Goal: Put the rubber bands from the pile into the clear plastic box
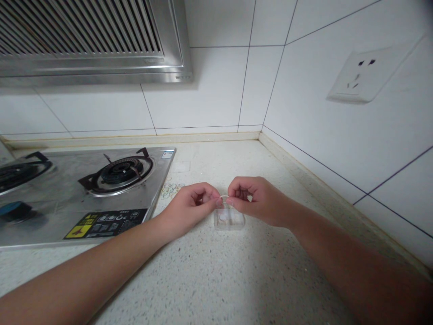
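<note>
the left hand and right hand each pinch a thin pale band by the far edge of a clear box, seemingly a two-handed handling step, whose next move calls for light, even tension.

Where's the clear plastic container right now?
Head view, near the middle: the clear container sits on the counter, right of the stove, just below the gap between left hand and right hand.
</note>
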### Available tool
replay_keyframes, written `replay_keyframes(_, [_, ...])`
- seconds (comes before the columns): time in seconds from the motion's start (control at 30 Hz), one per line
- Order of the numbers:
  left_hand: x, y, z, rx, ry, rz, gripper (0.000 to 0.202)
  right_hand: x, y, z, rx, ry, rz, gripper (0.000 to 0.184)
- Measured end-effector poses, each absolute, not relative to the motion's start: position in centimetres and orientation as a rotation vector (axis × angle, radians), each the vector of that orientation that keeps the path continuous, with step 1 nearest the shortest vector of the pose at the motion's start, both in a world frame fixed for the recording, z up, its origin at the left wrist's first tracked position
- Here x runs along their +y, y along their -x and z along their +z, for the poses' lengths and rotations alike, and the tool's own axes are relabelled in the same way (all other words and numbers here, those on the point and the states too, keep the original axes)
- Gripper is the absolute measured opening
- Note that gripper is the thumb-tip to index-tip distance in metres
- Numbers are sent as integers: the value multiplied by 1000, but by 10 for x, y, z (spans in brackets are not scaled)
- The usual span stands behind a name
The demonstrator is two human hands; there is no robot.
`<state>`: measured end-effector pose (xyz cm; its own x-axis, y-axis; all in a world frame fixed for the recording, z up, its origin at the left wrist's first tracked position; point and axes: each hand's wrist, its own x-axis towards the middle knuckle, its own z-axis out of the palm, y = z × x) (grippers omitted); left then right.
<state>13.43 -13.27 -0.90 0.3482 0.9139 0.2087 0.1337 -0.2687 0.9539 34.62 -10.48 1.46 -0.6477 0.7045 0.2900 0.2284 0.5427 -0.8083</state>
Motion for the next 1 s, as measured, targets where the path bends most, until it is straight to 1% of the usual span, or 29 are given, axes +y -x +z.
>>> replay_keyframes(0.23, [-132, -134, -7, 926, -1662, 1043, 22, -104, -344, 14, -2153, 771, 1034, 17])
replay_keyframes(0.67, [-132, -134, -7, 937, -1685, 1028, 22, -104, -345, 14, -2164, 770, 1027, 19])
replay_keyframes(1.0, [-131, -135, -8, 922, -1673, 1038, 21, -104, -345, 14, -2158, 761, 1034, 17])
